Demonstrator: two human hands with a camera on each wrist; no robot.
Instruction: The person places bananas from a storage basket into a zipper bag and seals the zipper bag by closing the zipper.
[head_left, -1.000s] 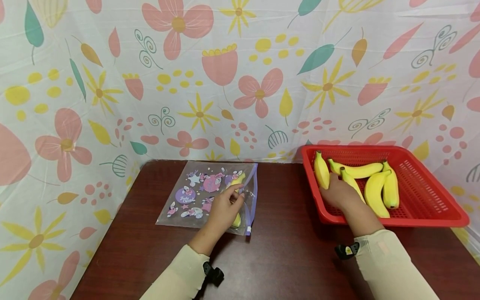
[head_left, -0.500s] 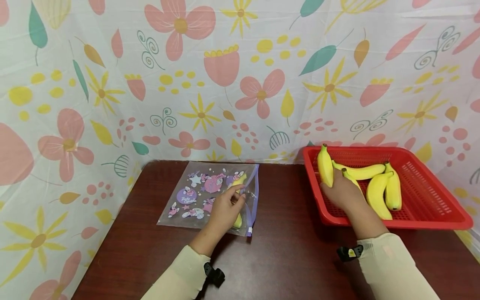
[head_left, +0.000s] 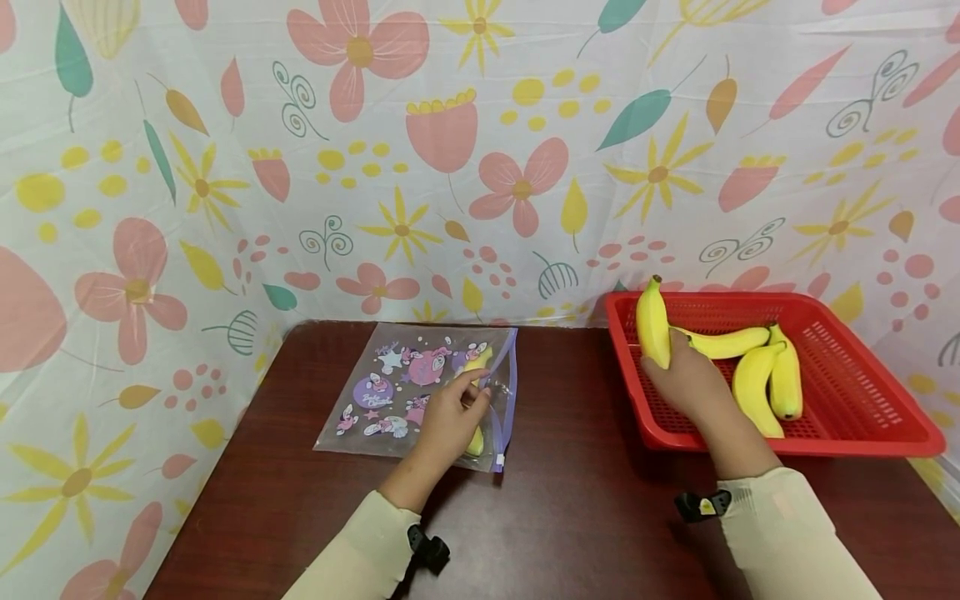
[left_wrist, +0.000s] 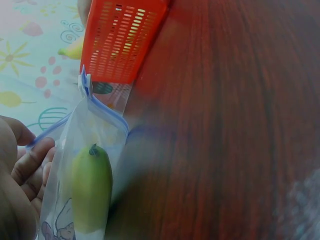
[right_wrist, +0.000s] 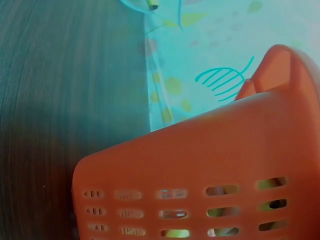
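A clear zip bag point(head_left: 408, 375) with pink and purple cartoon prints lies flat on the table, a yellow banana point(left_wrist: 92, 192) inside near its opening. My left hand point(head_left: 450, 417) pinches the purple-edged mouth of the bag between thumb and fingers, holding one side up. At the left end of the red basket point(head_left: 862, 367), my right hand point(head_left: 693, 383) grips another banana point(head_left: 653, 325), stem upward, its tip rising above the basket's back rim. The right wrist view shows only the basket's outer wall point(right_wrist: 200, 150); hand and banana are out of it.
Loose bananas point(head_left: 753, 392) lie in the middle of the perforated basket, partly behind my right hand. The dark wooden table point(head_left: 570, 500) runs between bag and basket. A patterned cloth point(head_left: 517, 108) hangs behind and to the left.
My right hand has lifted its banana a little, the stem end moving up and slightly right above the basket rim. The left hand and the bag have stayed in place.
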